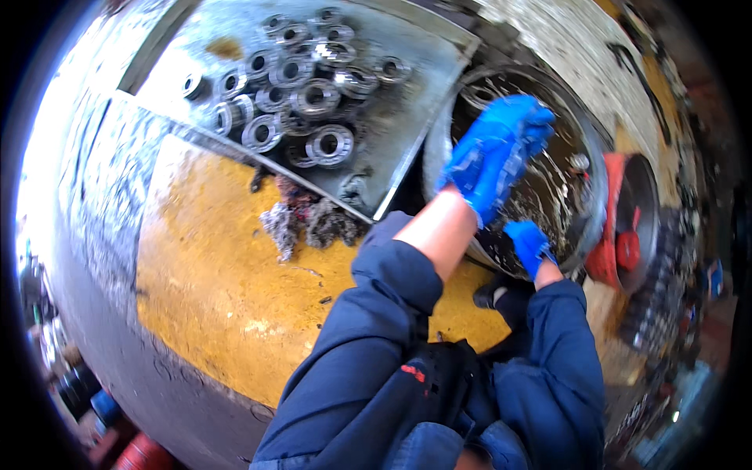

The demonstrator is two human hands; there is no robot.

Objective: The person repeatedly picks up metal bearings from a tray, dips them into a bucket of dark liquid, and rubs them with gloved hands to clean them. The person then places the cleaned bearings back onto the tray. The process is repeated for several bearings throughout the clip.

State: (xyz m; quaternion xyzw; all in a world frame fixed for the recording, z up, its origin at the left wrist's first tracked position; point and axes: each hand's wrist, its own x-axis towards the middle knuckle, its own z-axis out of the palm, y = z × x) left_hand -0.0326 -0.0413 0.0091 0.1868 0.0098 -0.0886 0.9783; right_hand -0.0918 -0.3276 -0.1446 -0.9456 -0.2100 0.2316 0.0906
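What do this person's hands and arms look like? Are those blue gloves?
Yes! The left hand and right hand both wear bright blue gloves. The left one looks shiny, with pale streaks. Above them, the left sleeve and right sleeve are dark navy and baggy. A bit of bare forearm shows between glove and sleeve on the left.

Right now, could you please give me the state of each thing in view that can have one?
Round tub: uncovered, holding dark liquid
Left hand: gloved, over tub, grip unclear
Right hand: gloved, grip unclear
Metal rings: loosely grouped, some stacked
Tray: partly covered by rings
Red bucket: uncovered, red item inside
Grey rags: crumpled
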